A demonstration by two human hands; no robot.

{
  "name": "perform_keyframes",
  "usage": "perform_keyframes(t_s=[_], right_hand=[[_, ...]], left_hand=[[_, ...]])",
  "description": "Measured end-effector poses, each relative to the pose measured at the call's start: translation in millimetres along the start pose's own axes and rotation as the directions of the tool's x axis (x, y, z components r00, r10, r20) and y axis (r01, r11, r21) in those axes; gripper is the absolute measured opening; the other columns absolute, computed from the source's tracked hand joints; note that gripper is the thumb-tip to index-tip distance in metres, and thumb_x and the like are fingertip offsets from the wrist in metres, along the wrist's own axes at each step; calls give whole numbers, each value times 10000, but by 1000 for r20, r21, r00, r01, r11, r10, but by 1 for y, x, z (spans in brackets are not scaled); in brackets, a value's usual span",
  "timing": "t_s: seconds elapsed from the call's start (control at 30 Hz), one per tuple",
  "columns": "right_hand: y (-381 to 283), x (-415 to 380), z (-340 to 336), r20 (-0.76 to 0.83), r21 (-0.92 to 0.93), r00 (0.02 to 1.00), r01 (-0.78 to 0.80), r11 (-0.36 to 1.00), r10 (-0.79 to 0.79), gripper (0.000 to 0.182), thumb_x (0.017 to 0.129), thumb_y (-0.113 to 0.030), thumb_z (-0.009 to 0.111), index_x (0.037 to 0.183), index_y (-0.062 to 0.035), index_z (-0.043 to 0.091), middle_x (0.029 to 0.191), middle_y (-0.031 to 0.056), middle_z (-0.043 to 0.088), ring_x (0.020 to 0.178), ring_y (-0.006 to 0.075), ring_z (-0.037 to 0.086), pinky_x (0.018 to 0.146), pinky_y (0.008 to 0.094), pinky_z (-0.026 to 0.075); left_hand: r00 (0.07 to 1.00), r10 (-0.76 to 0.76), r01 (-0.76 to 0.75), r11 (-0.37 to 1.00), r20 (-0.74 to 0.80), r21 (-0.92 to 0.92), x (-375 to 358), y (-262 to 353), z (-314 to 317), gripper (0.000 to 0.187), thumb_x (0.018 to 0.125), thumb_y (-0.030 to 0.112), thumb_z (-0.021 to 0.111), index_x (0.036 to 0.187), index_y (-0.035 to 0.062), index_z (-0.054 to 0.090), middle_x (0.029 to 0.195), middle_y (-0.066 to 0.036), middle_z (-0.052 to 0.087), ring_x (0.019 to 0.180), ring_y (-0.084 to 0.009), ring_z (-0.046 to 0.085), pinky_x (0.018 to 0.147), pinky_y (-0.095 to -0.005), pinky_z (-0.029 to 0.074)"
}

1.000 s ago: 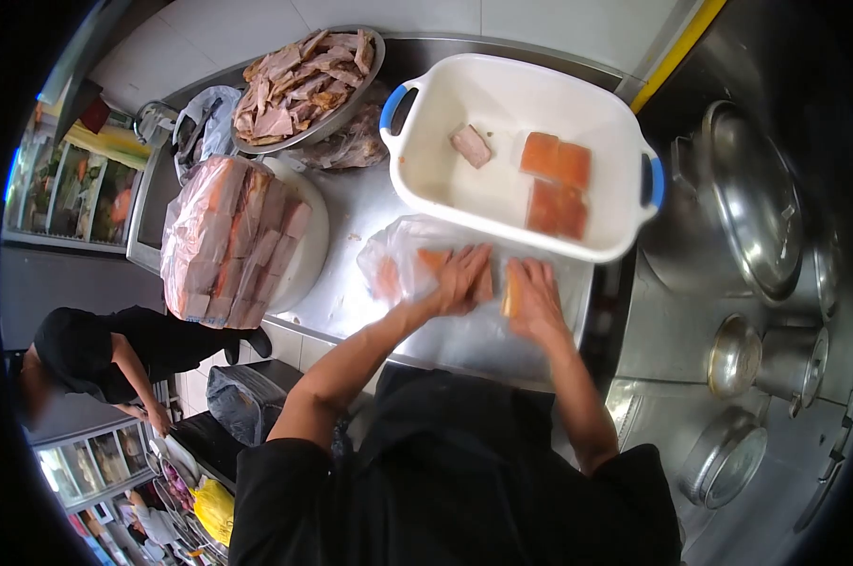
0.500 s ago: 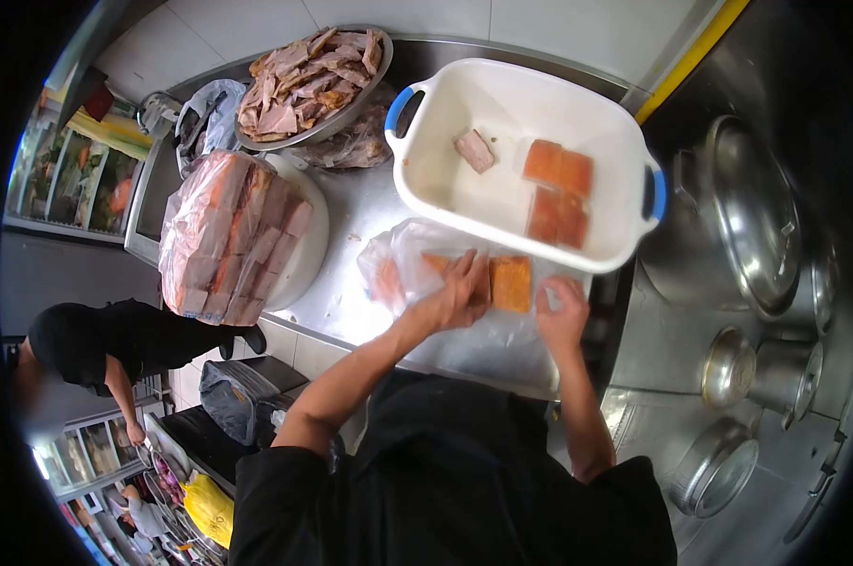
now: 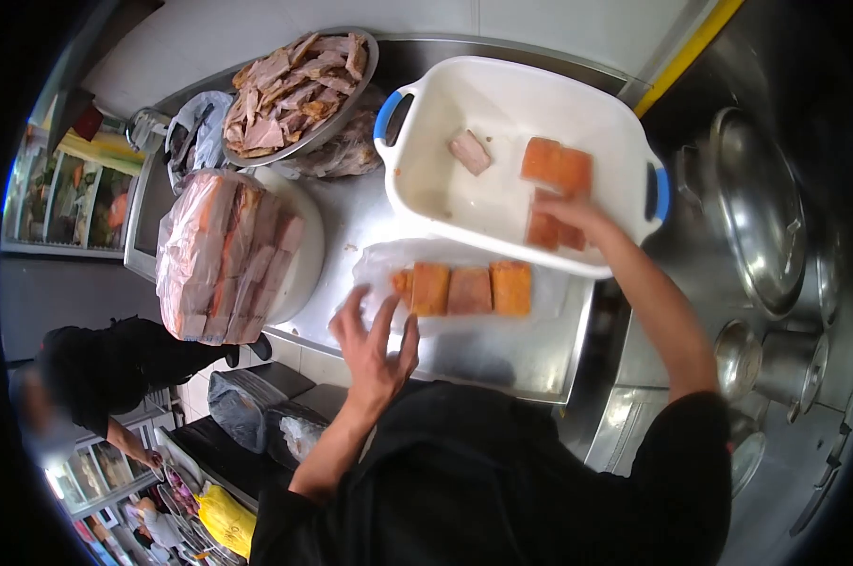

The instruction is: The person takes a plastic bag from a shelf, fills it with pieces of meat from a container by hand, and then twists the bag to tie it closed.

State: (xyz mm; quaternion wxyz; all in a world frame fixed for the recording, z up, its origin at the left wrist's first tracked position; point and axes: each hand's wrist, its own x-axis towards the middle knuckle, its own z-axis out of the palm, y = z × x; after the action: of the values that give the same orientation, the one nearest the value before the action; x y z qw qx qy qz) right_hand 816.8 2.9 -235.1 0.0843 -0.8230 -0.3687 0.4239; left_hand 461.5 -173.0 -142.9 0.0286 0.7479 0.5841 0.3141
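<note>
My left hand [image 3: 375, 354] hovers with fingers spread at the left end of a row of meat blocks with orange-brown tops [image 3: 471, 291]. The row lies on a clear plastic bag [image 3: 375, 269], spread on the steel table. My right hand [image 3: 575, 215] reaches over the near rim of a white tub [image 3: 426, 203] with blue handles. Its blurred fingers are at the nearer group of orange-topped meat blocks [image 3: 543, 231]; I cannot tell whether they grip one. Farther in the tub lie another orange-topped group [image 3: 557, 164] and a pale meat block [image 3: 470, 152] by itself.
A bowl of meat strips [image 3: 294, 90] stands at the back left. Before it, a bagged stack of meat blocks [image 3: 224, 255] rests on a white round container [image 3: 304, 255]. Large steel pots [image 3: 761, 212] stand right. A person in black [image 3: 106, 363] bends over at the left.
My right hand has moved from the table into the tub. My left hand has drawn back leftward from the bag and spread its fingers; the row of meat blocks is now uncovered.
</note>
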Motion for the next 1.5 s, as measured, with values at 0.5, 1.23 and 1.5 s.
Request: perform_keyframes(t_s=[0.5, 1.23, 1.5], right_hand=[[-6, 20, 21, 163, 583, 986, -109, 805, 16, 883, 630, -359, 733, 1389, -77, 380, 1292, 197, 543, 1166, 384, 561, 960, 560, 463], [58, -211, 200, 497, 851, 452, -419, 315, -741, 1015, 564, -295, 663, 1500, -48, 358, 1294, 198, 564, 1114, 345, 610, 949, 444, 527], [59, -231, 201, 379, 901, 587, -411, 139, -715, 955, 544, -243, 669, 1450, -47, 436, 1175, 154, 593, 1066, 302, 605, 951, 404, 515]], left_hand=[[890, -361, 430, 869, 280, -245, -11, -28, 22, 726, 737, -33, 683, 1403, 192, 503, 1447, -357, 293, 1130, -535, 539, 907, -523, 525], [428, -670, 540, -349, 607, -766, -90, -96, 3, 283, 827, -111, 588, 1060, 47, 558, 927, -46, 605, 786, -149, 598, 701, -261, 479], [493, -554, 508, -442, 670, -739, -90, -104, -7, 373, 824, -51, 622, 1176, 49, 551, 903, -63, 618, 804, -174, 619, 752, -306, 499]])
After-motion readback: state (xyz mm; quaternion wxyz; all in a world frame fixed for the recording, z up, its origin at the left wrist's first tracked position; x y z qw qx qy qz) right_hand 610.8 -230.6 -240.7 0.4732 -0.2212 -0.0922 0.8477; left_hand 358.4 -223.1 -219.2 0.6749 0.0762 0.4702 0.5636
